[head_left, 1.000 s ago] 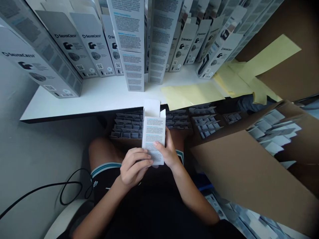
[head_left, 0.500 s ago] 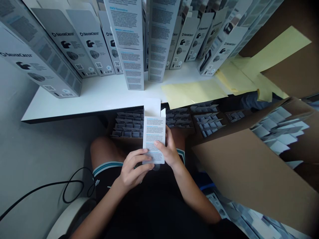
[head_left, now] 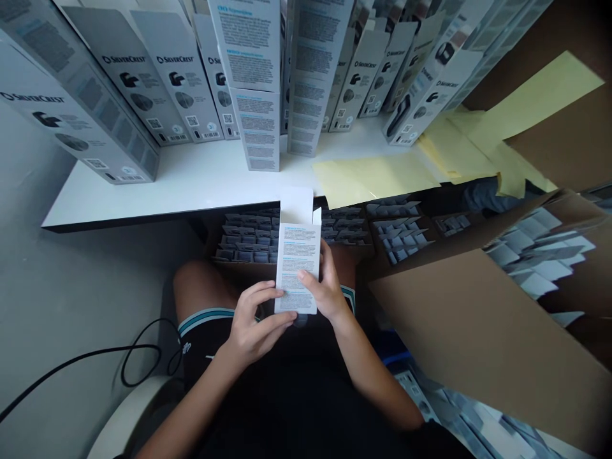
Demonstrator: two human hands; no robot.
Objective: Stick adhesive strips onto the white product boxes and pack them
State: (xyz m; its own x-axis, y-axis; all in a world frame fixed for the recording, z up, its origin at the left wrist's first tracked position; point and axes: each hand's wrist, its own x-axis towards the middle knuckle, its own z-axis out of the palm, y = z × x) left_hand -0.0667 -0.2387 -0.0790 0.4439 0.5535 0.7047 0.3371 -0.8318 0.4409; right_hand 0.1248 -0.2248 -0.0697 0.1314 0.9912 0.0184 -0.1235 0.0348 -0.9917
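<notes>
Right hand (head_left: 327,294) grips a slim white carton (head_left: 297,268) above the lap, thumb across its printed face; the left hand (head_left: 253,322) is half-curled, fingertips at the lower left edge and thumb along the bottom, though whether it grips I cannot tell. Handling the carton's lower end seems the step in hand; its top flap (head_left: 296,205) stands up, contents hidden. Moving on would call for a steady right hold that spares the thin walls. To the right, a large cardboard box (head_left: 454,325) holds packed white cartons (head_left: 535,258), flaps up. Beyond the knees, a lower box (head_left: 248,271) holds rows of small cartons (head_left: 246,245). Farther off, tall grey cartons (head_left: 182,95) stand on the white table (head_left: 201,175).
</notes>
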